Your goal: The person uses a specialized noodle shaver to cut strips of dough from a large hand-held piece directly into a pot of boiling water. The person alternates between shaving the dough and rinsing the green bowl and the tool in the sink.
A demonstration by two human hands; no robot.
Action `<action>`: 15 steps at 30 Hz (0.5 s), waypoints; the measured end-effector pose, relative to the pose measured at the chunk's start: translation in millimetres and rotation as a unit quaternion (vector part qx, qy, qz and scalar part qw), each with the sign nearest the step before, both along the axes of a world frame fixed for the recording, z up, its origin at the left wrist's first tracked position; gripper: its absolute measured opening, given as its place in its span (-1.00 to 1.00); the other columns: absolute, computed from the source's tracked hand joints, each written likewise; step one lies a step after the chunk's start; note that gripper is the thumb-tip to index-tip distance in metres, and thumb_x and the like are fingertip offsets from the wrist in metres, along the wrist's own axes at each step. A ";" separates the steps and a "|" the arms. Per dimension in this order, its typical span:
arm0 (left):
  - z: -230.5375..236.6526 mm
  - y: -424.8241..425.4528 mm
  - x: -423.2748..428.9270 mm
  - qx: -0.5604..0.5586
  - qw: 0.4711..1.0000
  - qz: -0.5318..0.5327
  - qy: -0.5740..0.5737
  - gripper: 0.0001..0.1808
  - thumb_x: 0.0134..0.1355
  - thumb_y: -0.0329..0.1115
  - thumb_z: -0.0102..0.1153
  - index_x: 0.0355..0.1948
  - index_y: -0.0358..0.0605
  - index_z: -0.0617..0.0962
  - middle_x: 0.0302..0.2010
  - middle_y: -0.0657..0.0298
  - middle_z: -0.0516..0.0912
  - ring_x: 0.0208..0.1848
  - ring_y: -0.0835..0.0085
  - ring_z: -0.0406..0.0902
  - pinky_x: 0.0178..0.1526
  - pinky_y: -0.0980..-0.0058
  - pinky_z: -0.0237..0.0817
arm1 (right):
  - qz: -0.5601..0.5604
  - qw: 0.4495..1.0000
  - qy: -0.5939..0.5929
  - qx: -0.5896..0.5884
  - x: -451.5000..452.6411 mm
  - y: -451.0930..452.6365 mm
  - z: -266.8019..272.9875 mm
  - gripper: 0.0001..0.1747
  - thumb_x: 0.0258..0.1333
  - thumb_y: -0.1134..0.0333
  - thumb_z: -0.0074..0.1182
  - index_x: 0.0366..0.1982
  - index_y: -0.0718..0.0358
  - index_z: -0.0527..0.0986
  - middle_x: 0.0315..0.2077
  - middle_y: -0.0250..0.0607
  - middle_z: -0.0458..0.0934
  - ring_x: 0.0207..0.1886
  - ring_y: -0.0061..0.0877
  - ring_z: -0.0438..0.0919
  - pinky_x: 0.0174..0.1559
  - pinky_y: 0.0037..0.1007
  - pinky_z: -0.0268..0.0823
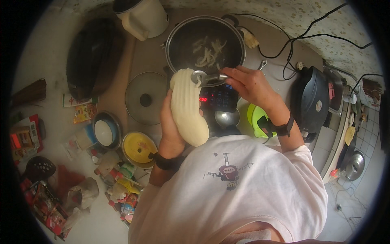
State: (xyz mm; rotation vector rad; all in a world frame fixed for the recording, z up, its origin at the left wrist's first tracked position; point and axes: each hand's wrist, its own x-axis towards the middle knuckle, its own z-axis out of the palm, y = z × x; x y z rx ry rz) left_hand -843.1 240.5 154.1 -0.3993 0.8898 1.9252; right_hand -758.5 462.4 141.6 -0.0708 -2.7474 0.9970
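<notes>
My left hand [171,122] holds a long, pale dough log [189,113] from below and its left side; grooves run along its upper part. My right hand [251,84] grips the handle of a metal peeler-like tool [207,78], whose rounded head rests on the dough's upper right edge with a pale strip at it. Just beyond is a wide dark pot [182,39] with several pale strips inside. It stands on an induction cooktop [221,99] with a lit red display.
A glass lid [137,106], a yellow bowl [134,149] and nested bowls [117,137] are on the left. A metal ladle [228,117] and a bright green container [254,120] lie near my right forearm. A black appliance [310,100] and loose cables [289,41] are on the right.
</notes>
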 end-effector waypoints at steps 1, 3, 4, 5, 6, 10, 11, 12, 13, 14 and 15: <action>0.6 -0.3 0.3 0.000 1.000 0.001 0.000 -0.48 0.33 0.04 -0.22 0.00 -0.18 0.49 -0.30 0.14 0.59 -0.39 0.38 0.54 -0.43 0.45 0.43 | -0.009 1.000 0.005 -0.018 -2.8 2.4 -4.0 -0.76 0.16 0.28 0.02 -0.15 0.17 0.53 -0.45 -0.06 0.55 -0.45 -0.11 0.53 -0.40 -0.18 0.37; 0.9 1.0 -0.1 -0.001 1.000 0.004 0.007 -0.47 0.33 0.05 -0.21 0.00 -0.20 0.49 -0.29 0.13 0.59 -0.37 0.40 0.53 -0.43 0.44 0.42 | -0.043 0.997 -0.042 0.039 -8.5 12.9 -22.2 -0.76 0.15 0.29 0.04 -0.15 0.17 0.54 -0.45 -0.05 0.55 -0.42 -0.13 0.54 -0.40 -0.22 0.36; 0.6 1.0 -0.3 -0.001 1.000 0.003 0.009 -0.47 0.33 0.05 -0.21 0.00 -0.20 0.49 -0.29 0.13 0.59 -0.37 0.40 0.53 -0.43 0.44 0.42 | -0.075 0.989 -0.090 0.093 -10.8 17.2 -30.8 -0.77 0.15 0.30 0.06 -0.15 0.16 0.54 -0.45 -0.03 0.55 -0.40 -0.15 0.55 -0.40 -0.25 0.35; 0.1 1.6 -0.1 0.003 1.000 0.003 -0.003 -0.45 0.33 0.07 -0.24 -0.01 -0.19 0.49 -0.33 0.12 0.60 -0.44 0.37 0.54 -0.43 0.41 0.42 | -0.077 0.989 -0.089 0.093 -11.0 22.2 -36.6 -0.77 0.15 0.30 0.06 -0.15 0.16 0.54 -0.45 -0.03 0.55 -0.40 -0.15 0.55 -0.40 -0.25 0.35; 0.5 1.9 0.6 0.005 1.000 0.007 -0.014 -0.43 0.33 0.10 -0.27 -0.02 -0.18 0.49 -0.37 0.11 0.60 -0.50 0.33 0.55 -0.44 0.38 0.43 | -0.092 0.982 -0.121 0.114 -11.5 27.2 -39.5 -0.77 0.17 0.28 0.03 -0.16 0.17 0.54 -0.45 0.01 0.56 -0.37 -0.15 0.56 -0.38 -0.25 0.35; -1.9 1.3 -3.3 -0.035 0.999 0.039 -0.002 -0.43 0.32 0.10 -0.27 0.00 -0.17 0.49 -0.35 0.11 0.61 -0.49 0.32 0.56 -0.43 0.37 0.44 | -0.110 0.979 -0.153 0.073 -9.4 28.3 -29.2 -0.75 0.20 0.28 0.01 -0.12 0.21 0.52 -0.49 0.03 0.56 -0.37 -0.10 0.55 -0.36 -0.26 0.36; -4.7 0.3 -3.8 -0.032 0.998 0.052 -0.017 -0.43 0.32 0.10 -0.27 0.00 -0.17 0.48 -0.34 0.11 0.62 -0.48 0.32 0.56 -0.41 0.37 0.45 | -0.109 0.980 -0.153 0.074 -8.5 25.5 -19.8 -0.75 0.20 0.28 0.01 -0.12 0.21 0.52 -0.49 0.03 0.56 -0.37 -0.10 0.55 -0.36 -0.26 0.36; -7.3 -1.1 -4.1 -0.029 0.997 0.064 -0.033 -0.44 0.32 0.10 -0.26 0.01 -0.17 0.48 -0.32 0.11 0.62 -0.47 0.32 0.57 -0.40 0.37 0.46 | -0.090 0.983 -0.161 -0.003 -7.4 19.9 -6.9 -0.74 0.20 0.30 0.00 -0.11 0.22 0.51 -0.45 0.01 0.57 -0.39 -0.09 0.54 -0.36 -0.26 0.36; -9.8 -2.8 -3.9 -0.029 0.997 0.064 -0.033 -0.44 0.32 0.10 -0.26 0.01 -0.17 0.48 -0.32 0.11 0.62 -0.47 0.32 0.57 -0.40 0.37 0.46 | -0.071 0.980 -0.168 -0.081 -5.1 13.3 2.1 -0.74 0.21 0.31 0.00 -0.09 0.24 0.50 -0.42 -0.01 0.58 -0.41 -0.09 0.53 -0.36 -0.26 0.36; -12.5 -4.6 -3.7 -0.019 0.999 0.048 -0.009 -0.47 0.32 0.07 -0.23 0.01 -0.14 0.49 -0.30 0.14 0.62 -0.41 0.35 0.57 -0.41 0.39 0.47 | -0.071 0.980 -0.169 -0.081 -2.3 6.0 6.0 -0.74 0.21 0.31 0.00 -0.09 0.24 0.50 -0.42 -0.01 0.58 -0.41 -0.09 0.53 -0.36 -0.26 0.36; -14.1 -4.9 -3.9 -0.007 0.999 0.031 0.016 -0.51 0.32 0.04 -0.20 0.01 -0.12 0.49 -0.27 0.17 0.62 -0.35 0.38 0.57 -0.41 0.41 0.47 | -0.020 0.993 -0.089 -0.075 0.3 -0.9 9.2 -0.73 0.19 0.33 0.02 -0.09 0.25 0.50 -0.41 -0.04 0.57 -0.43 -0.11 0.52 -0.37 -0.27 0.36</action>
